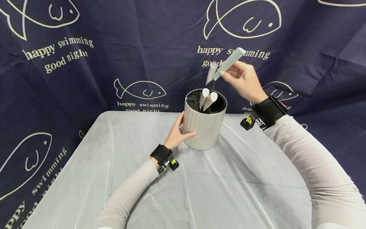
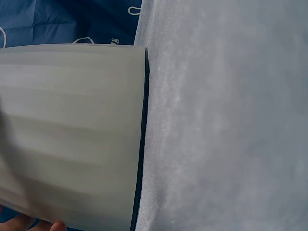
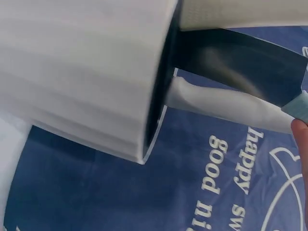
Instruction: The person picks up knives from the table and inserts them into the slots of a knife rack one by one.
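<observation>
A round white ribbed knife holder [image 1: 203, 128] with a black slotted top stands upright at the table's back edge. My left hand [image 1: 178, 133] holds its left side, thumb across the front and fingers round the side; only some fingertips [image 2: 58, 226] show in the left wrist view. My right hand [image 1: 243, 78] pinches the light blue handle of a knife [image 1: 230, 63] above the holder, handle tilted up to the right. Its dark blade [image 3: 240, 65] points down into the holder's top, the tip hidden. Three pale handles stick out of the holder: two in front [image 1: 210, 101] and one behind [image 1: 211, 72].
A grey cloth [image 1: 137, 152] covers the table. Right behind it hangs a navy curtain [image 1: 171, 47] with white fish outlines and lettering. Black straps with small cameras [image 1: 270, 111] sit on both wrists.
</observation>
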### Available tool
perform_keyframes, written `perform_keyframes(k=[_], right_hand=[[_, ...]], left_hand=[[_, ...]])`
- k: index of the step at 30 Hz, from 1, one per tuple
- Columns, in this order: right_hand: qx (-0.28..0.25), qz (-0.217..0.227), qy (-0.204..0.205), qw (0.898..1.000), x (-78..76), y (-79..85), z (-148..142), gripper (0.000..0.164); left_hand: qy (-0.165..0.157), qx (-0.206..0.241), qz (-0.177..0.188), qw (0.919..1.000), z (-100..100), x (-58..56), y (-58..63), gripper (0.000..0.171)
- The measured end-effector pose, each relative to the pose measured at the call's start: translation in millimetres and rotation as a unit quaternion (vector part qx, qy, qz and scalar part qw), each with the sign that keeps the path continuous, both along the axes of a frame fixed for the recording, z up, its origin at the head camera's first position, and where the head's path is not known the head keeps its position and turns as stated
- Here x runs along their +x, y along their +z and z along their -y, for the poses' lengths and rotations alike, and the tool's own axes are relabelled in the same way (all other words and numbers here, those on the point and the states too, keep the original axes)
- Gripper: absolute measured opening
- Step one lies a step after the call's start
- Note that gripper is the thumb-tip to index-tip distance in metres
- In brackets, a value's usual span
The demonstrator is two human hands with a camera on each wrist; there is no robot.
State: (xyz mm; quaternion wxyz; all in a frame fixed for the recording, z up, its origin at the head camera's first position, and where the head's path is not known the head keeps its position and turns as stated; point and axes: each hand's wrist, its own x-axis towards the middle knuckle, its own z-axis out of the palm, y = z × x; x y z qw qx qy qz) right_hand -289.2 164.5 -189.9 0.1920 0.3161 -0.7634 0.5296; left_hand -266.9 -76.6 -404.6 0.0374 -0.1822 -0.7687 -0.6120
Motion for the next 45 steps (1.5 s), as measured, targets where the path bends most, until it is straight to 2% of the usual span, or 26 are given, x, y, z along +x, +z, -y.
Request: perform_keyframes(k=[5, 15, 23, 30, 31, 34, 38, 41, 45], right_hand=[[0.025, 0.000, -0.007, 1.000, -3.5, -9.3, 4, 0.028], [0.074, -0.015, -0.013, 0.997, -8.0, -23.5, 13, 0.024], [0.090, 0.001, -0.002, 0.996, -8.7, -30.9, 20, 0.025], [0.109, 0.009, 0.004, 0.994, -8.4, -37.0, 23, 0.025], [0.109, 0.011, 0.005, 0.994, -8.5, -38.0, 23, 0.025], [0.108, 0.014, 0.007, 0.994, -8.8, -40.4, 23, 0.025], [0.109, 0.010, 0.009, 0.994, -9.6, -43.0, 24, 0.024], [0.110, 0.012, 0.012, 0.994, -10.2, -45.9, 24, 0.026], [0.118, 0.011, 0.010, 0.993, -10.4, -49.3, 24, 0.029]], left_hand=[[-0.003, 0.008, 0.003, 1.0000, -1, -1.1, -0.6, 0.101], [-0.008, 0.006, 0.001, 0.9999, 0, -0.5, -0.5, 0.100], [0.000, -0.002, 0.002, 1.0000, -1, -0.3, -0.7, 0.102], [-0.005, -0.002, -0.002, 1.0000, 0, -1.2, -1.8, 0.102], [-0.006, -0.003, 0.000, 1.0000, 0, -1.1, -1.0, 0.102], [-0.013, -0.006, 0.008, 0.9999, -1, 8.4, 12.6, 0.101], [-0.007, -0.005, 0.006, 0.9999, -1, 7.9, 11.4, 0.100], [0.003, 0.000, 0.002, 1.0000, -1, -1.3, -1.8, 0.101], [0.003, -0.001, 0.004, 1.0000, -1, -0.9, -0.9, 0.101]])
